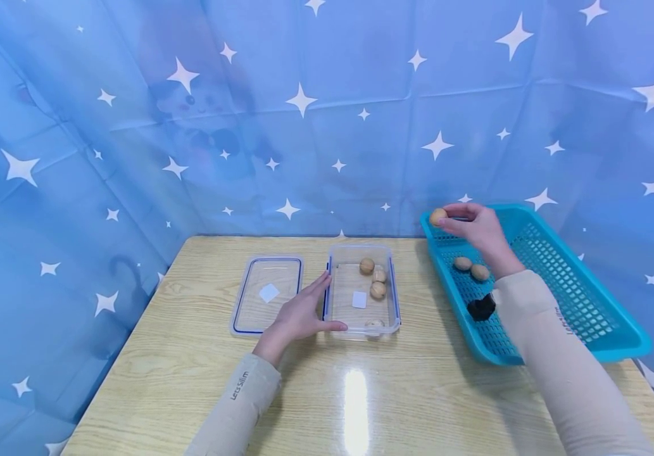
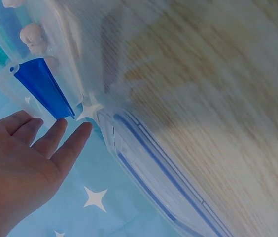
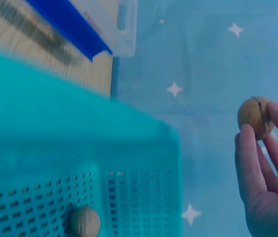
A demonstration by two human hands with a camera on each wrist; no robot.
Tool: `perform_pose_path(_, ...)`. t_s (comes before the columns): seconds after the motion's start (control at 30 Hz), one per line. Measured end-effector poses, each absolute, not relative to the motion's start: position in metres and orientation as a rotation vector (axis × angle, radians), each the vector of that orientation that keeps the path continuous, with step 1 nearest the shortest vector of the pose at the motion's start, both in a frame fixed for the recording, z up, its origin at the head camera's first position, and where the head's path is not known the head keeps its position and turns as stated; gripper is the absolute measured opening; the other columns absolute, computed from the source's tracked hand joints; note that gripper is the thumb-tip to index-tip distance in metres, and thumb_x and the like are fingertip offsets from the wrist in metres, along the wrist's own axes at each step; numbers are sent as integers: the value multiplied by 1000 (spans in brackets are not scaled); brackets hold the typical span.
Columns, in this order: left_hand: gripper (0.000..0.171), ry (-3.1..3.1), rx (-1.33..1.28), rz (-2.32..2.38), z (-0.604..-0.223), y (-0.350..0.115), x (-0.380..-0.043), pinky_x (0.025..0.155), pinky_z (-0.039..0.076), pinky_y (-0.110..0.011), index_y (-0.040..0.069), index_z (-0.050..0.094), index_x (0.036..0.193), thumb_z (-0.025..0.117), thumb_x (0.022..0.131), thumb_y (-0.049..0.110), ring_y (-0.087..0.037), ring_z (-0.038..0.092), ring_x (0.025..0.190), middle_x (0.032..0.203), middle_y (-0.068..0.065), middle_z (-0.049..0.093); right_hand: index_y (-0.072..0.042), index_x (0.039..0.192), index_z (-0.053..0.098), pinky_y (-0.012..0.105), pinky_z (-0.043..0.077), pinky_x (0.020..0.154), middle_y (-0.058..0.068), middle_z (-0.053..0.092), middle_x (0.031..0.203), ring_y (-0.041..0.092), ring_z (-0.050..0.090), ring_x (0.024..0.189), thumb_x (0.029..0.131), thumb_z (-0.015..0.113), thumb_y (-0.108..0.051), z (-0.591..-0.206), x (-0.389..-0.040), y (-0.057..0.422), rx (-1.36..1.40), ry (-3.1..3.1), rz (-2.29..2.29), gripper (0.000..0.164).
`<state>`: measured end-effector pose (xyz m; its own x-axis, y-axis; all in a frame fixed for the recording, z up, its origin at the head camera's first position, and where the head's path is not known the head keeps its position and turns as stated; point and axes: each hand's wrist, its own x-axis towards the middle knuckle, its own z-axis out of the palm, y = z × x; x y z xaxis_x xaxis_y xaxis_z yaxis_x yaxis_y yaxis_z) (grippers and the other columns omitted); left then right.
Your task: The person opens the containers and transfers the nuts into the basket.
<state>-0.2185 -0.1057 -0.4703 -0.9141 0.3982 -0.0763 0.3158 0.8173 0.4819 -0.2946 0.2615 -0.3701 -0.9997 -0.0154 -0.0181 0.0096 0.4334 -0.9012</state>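
Between thumb and fingertips my right hand [image 1: 478, 229] pinches a walnut [image 3: 255, 117], held above the far left corner of the teal basket [image 1: 594, 316]. Two more walnuts [image 1: 471, 268] lie on the basket's floor. My left hand [image 1: 302, 313] rests against the left side of a clear plastic box [image 1: 340, 304], its fingers extended along the wall and the thumb at the front corner. Inside the box are several walnuts [image 1: 378, 291], most of them toward the right side. A blue clasp flap [image 2: 45, 86] of the box shows near my left fingertips.
The box's clear lid [image 1: 252, 310] with a blue seal lies flat on the wooden table [image 1: 190, 380], left of the box. A white square label is on both lid and box. A blue star-patterned curtain [image 1: 349, 126] hangs behind the table.
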Motion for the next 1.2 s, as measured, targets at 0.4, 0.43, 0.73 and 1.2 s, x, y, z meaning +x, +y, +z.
perform_pose_path(0.4, 116, 2834, 562, 692, -471, -105, -219, 114, 43, -52, 22, 13, 161, 75, 74, 67, -27, 27, 152, 169, 2, 12, -9, 144, 49, 10, 54, 82, -18, 56, 116, -9, 59, 94, 95, 63, -48, -391, -291, 299, 36, 2656, -1639, 64)
perform_pose_path(0.43, 116, 2834, 562, 694, -471, -105, -218, 114, 42, -51, 22, 13, 161, 75, 74, 67, -27, 26, 152, 169, 2, 12, -9, 144, 49, 10, 53, 81, -18, 56, 116, -10, 58, 94, 95, 62, -48, -394, -291, 303, 31, 2659, -1631, 63)
perform_pose_path(0.73, 114, 2833, 550, 707, -471, -104, -217, 116, 41, -52, 21, 16, 161, 77, 75, 64, -29, 28, 152, 169, 2, 14, -8, 147, 44, 32, 51, 97, -4, 52, 132, -10, 51, 99, 98, 57, -49, -424, -294, 324, -22, 2665, -1492, 65)
perform_pose_path(1.2, 114, 2837, 544, 708, -472, -103, -218, 117, 39, -52, 22, 16, 161, 77, 74, 64, -27, 26, 153, 169, 3, 14, -2, 149, 39, 58, 44, 109, 27, 41, 151, 13, 66, 107, 100, 58, -42, -449, -297, 327, -39, 2556, -1398, 66)
